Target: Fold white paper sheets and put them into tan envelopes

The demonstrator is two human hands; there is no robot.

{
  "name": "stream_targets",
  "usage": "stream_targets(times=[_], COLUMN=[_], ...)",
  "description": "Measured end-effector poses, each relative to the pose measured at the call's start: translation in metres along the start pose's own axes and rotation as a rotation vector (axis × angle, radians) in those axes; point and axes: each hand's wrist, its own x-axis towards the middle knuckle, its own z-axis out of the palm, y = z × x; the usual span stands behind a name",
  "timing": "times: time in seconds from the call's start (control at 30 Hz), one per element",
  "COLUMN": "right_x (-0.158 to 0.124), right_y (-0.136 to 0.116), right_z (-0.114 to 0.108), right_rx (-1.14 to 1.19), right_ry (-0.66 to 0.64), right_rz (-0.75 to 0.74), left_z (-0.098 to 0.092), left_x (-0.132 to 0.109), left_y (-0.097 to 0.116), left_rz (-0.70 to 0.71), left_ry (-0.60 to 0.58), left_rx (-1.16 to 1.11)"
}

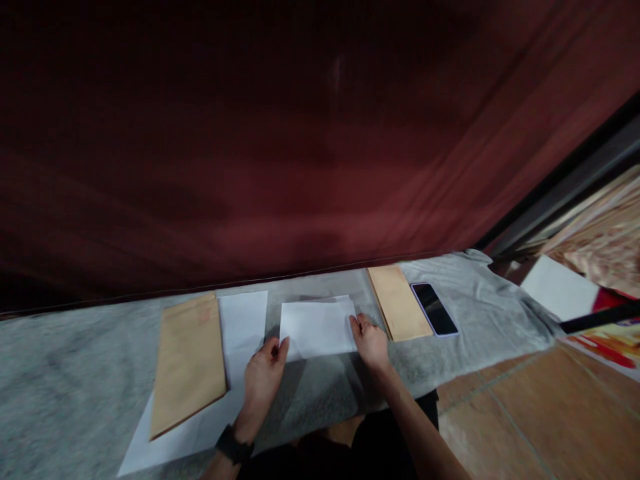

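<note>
Folded white paper (318, 328) sits between left hand (265, 375) and right hand (371, 343), long axis left-right, each pinching one short end.

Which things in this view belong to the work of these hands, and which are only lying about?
Probably in the work:
- small white rectangular paper, between the left hand and right hand
- larger white paper, partly covered
- left flat tan paper envelope, apparently
- right flat tan paper envelope, apparently

Probably just lying about:
- black-screened phone with pale purple edge
</note>
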Motion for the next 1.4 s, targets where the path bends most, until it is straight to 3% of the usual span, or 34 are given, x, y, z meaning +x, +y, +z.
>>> stream_targets(times=[0.33,0.73,0.9,1.1,1.23,1.4], right_x=[0.017,0.002,-0.004,-0.023,-0.034,-0.04], right_y=[-0.003,0.005,-0.011,-0.052,-0.058,-0.053], right_z=[0.009,0.01,0.003,0.022,0.041,0.048], right_rx=[-0.02,-0.082,-0.052,0.085,0.042,0.004], right_ry=[0.077,0.156,0.296,0.191,0.208,0.234], right_rz=[-0.047,-0.08,-0.147,-0.468,-0.433,-0.394], left_z=[-0.004,-0.004,-0.006,-0.009,-0.01,-0.007], left_x=[0.014,0.011,0.012,0.013,0.015,0.015], left_y=[0.011,0.019,0.022,0.027,0.029,0.03], left_rz=[-0.109,-0.1,-0.102,-0.08,-0.074,-0.089], left_ry=[-0.116,-0.176,-0.206,-0.232,-0.233,-0.233], left_rx=[0.202,0.361,0.399,0.428,0.442,0.441])
